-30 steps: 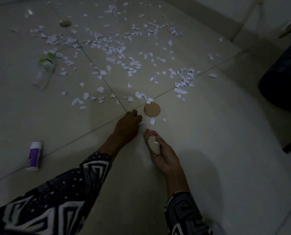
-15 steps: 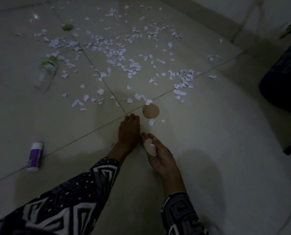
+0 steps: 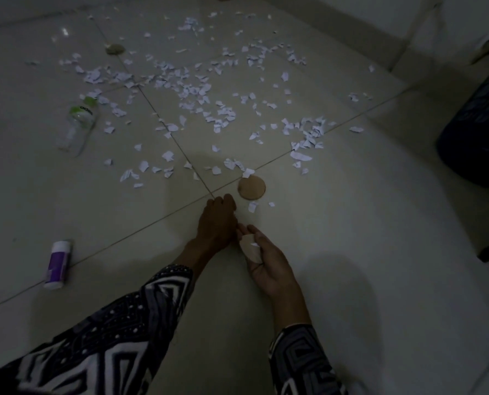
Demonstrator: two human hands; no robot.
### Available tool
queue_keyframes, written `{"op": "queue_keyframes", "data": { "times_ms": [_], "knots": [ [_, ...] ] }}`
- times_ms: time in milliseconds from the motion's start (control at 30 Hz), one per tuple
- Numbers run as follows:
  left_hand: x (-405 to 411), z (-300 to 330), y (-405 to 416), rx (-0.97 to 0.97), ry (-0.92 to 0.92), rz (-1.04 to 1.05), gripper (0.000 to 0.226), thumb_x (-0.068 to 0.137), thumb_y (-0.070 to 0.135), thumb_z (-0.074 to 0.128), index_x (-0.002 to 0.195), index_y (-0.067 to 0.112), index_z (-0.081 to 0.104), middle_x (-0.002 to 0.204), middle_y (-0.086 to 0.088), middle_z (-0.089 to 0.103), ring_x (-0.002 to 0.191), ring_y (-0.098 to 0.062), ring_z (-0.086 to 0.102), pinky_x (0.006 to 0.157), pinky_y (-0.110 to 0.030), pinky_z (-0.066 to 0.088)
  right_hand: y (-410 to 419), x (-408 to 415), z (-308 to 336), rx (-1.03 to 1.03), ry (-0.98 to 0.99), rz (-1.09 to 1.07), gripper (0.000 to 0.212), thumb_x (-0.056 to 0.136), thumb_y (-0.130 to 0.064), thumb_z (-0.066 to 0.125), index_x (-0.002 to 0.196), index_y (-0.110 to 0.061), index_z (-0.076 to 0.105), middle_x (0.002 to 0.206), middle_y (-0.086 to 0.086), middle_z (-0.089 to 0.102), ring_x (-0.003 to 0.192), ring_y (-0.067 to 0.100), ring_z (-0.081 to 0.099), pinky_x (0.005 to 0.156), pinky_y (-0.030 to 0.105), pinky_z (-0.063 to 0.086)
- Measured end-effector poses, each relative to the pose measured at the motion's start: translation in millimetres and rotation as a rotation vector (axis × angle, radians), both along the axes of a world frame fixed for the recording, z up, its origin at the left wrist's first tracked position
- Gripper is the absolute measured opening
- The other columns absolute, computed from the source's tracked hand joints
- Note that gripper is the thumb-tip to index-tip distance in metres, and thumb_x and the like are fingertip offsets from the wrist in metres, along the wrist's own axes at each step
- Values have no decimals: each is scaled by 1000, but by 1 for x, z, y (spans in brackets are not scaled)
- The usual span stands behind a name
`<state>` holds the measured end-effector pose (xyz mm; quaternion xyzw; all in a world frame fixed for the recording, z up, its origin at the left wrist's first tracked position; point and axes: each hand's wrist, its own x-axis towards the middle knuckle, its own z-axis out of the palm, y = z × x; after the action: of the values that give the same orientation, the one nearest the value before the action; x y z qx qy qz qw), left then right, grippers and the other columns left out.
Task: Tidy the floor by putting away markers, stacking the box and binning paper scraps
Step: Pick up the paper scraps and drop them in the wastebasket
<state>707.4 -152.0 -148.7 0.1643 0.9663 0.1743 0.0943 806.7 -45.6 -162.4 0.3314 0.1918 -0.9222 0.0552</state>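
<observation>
Here, small white torn scraps are lying scattered over the tiles beyond both hands, while the left hand is reaching palm-down, fingers curled at the floor, and the right hand is cupping a tan disc with a scrap.

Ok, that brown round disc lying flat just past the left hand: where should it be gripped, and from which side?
Pinch the brown disc at its near rim, coming from the left hand side. It lies flat and thin on the floor, so a fingertip probably has to lift the edge first.
</observation>
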Motion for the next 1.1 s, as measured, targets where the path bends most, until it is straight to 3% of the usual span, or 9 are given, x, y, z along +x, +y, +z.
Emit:
{"op": "queue_keyframes", "data": {
  "times_ms": [133, 233, 333, 467, 600, 833, 933, 1033, 1100],
  "knots": [
    [-10, 6, 1, 22, -33, -229, 59, 95, 10, 55, 149, 17, 34, 121, -16, 49, 108, -34, 49, 85, -45, 46, 5, -2, 5, -14, -25, 3, 38, 106, -6, 40, 143, 0, 45, 140, 20, 57, 128, 31, 55, 103, 35, 46],
    [-18, 5, 9, -62, -33, -345, 57, 99, 15, 50, 153, 22, 32, 132, -16, 48, 113, -33, 49, 89, -43, 47, 16, 0, 8, -4, -70, -15, 36, 103, -4, 44, 138, 3, 51, 136, 21, 59, 122, 30, 59, 100, 34, 49],
    [-15, -2, 21, -81, 12, -324, 48, 100, 9, 44, 148, 17, 41, 139, -17, 44, 118, -35, 46, 88, -45, 48, 39, 0, 10, 34, -80, -91, 33, 102, -4, 47, 133, 7, 54, 133, 25, 60, 124, 33, 59, 110, 39, 44],
    [-8, -13, 27, -4, 103, -218, 25, 101, 8, 42, 123, 3, 53, 125, -17, 48, 110, -36, 47, 81, -48, 48, 62, 1, 10, 10, -57, -179, 35, 106, -4, 39, 138, 7, 47, 137, 28, 56, 129, 38, 54, 112, 43, 41],
    [-7, -19, 27, 81, 106, -173, 17, 103, 14, 45, 110, 0, 52, 118, -18, 49, 104, -34, 47, 79, -40, 42, 56, 5, 1, 56, -48, -196, 37, 106, -3, 38, 140, 7, 45, 139, 29, 53, 129, 40, 53, 113, 46, 40],
    [-14, -11, 36, 303, 59, -215, 9, 97, 4, 53, 100, 0, 60, 116, -19, 46, 90, -33, 52, 79, -40, 45, 57, 4, -11, 157, -20, -158, 31, 106, -6, 41, 132, 5, 52, 130, 27, 61, 119, 38, 62, 110, 46, 43],
    [-18, -7, 52, 327, 60, -204, 13, 96, 1, 52, 103, 1, 63, 121, -18, 48, 93, -28, 54, 77, -31, 48, 56, 5, -13, 197, -5, -140, 25, 104, -5, 44, 123, 1, 59, 125, 23, 66, 117, 34, 64, 108, 44, 46],
    [-21, -10, 64, 326, 65, -370, 12, 93, -7, 51, 98, -9, 62, 105, -27, 58, 94, -36, 57, 83, -49, 49, 58, 7, -15, 202, 11, -127, 25, 105, -6, 43, 125, -1, 58, 122, 19, 68, 113, 30, 67, 95, 36, 55],
    [-22, -14, 69, 320, 29, -348, 22, 95, -5, 49, 115, -5, 57, 106, -24, 58, 95, -34, 54, 85, -50, 46, 59, 8, -16, 211, 13, -117, 27, 105, -7, 43, 128, -1, 56, 122, 18, 68, 112, 27, 68, 89, 31, 58]
  ]
}}
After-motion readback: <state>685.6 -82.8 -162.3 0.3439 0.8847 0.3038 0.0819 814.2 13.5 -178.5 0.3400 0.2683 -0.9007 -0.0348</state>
